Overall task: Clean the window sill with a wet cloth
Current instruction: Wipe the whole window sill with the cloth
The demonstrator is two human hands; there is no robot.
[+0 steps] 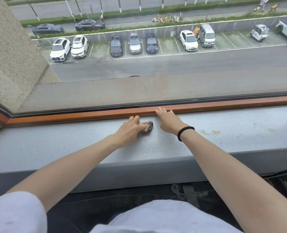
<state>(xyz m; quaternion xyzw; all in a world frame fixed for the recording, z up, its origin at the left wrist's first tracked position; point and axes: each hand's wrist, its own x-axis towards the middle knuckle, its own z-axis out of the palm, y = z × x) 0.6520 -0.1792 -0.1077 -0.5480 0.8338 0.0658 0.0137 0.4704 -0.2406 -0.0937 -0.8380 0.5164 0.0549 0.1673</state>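
Note:
A wide grey speckled window sill (72, 140) runs across the view below a wooden window frame (89, 116). My left hand (131, 130) lies on a small dark bunched cloth (147, 127) near the back of the sill, its fingers curled round the cloth. Only the cloth's right end shows past the fingers. My right hand (168, 121) rests flat on the sill just right of the cloth, straight fingertips touching the wooden frame. A black band sits on that wrist.
Yellowish stains (210, 132) mark the sill to the right of my right hand. The window glass (139, 64) stands directly behind the frame. The sill's front edge drops to a dark ledge (139, 175), with a coiled cord (178, 190) below.

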